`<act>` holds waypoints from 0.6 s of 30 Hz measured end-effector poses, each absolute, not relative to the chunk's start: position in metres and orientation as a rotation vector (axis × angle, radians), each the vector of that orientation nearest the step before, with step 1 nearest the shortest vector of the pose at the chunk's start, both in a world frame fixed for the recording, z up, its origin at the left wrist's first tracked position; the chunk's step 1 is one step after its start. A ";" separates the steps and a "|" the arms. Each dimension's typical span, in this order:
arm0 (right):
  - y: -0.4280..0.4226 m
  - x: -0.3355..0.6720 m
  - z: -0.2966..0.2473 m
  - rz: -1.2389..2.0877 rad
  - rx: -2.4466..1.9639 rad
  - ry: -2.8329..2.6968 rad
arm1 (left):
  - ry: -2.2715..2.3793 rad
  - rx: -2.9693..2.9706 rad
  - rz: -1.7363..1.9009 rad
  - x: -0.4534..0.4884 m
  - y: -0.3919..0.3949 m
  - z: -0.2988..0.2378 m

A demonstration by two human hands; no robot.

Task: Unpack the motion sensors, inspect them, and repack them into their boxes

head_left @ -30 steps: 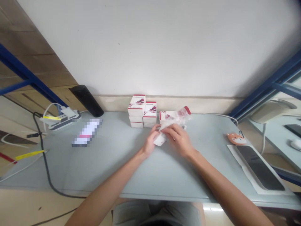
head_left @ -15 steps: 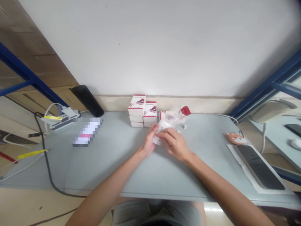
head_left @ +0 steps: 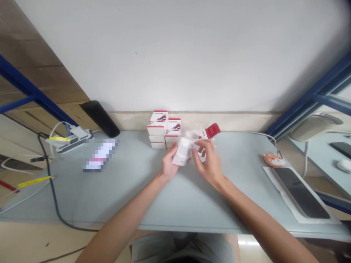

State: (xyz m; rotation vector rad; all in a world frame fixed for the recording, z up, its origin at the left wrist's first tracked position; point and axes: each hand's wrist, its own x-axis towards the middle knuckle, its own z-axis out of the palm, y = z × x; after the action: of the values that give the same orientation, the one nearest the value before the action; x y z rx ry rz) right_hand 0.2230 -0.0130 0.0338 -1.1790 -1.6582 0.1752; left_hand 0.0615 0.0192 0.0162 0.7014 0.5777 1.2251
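The left hand (head_left: 168,166) is gripping a small white block (head_left: 181,156), fingers curled behind it and thumb across its near face, holding it upright just above the table (head_left: 175,204). The right hand (head_left: 210,165) is working beside it, its thumb and fingertips (head_left: 202,145) pinching the clear plastic wrap (head_left: 192,138) that is trailing off the top of the block.

A second ago both hands were lying low, pressing the block and its crumpled wrap close to the table. Now the block is standing clear in the left hand and showing as a plain white shape, while the right hand is drawing away to the right with the film. So the wrap is coming off, though part of it is still clinging around the top of the block; how much is too blurred to tell.

Just behind the hands, an opened carton with a red flap (head_left: 211,130) is lying on the table, its flap now showing where the loose plastic was covering it before. To its left, a stack of red-and-white boxes (head_left: 161,128) is sitting against the wall.

Further left, a pixelated flat thing (head_left: 100,155), a black cylinder (head_left: 100,117) and a power strip (head_left: 70,138) are sitting, with a black cable (head_left: 52,186) running off the table edge. Well to the right, an orange fox-shaped charm (head_left: 273,159) and a dark phone (head_left: 300,191) are resting.
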 end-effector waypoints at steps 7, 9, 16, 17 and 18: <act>0.003 0.229 0.035 0.979 -1.106 -1.552 | 0.670 0.812 1.246 0.054 0.027 0.013; 0.004 0.232 0.035 0.945 -1.106 -1.609 | 0.722 0.867 1.280 0.050 0.033 0.009; 0.007 0.235 0.023 0.748 -1.155 -1.705 | 0.815 1.028 1.353 0.046 0.045 0.001; 0.008 0.236 0.022 0.733 -1.170 -1.726 | 0.828 1.042 1.366 0.048 0.044 0.000; 0.009 0.238 0.021 0.715 -1.179 -1.750 | 0.839 1.055 1.381 0.049 0.043 0.001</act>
State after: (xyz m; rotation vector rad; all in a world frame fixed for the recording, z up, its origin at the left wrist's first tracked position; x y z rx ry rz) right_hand 0.2375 0.0085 0.0212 -1.1786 -1.7501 0.7154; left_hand 0.0485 0.0427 0.0008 1.0552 0.8386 1.3806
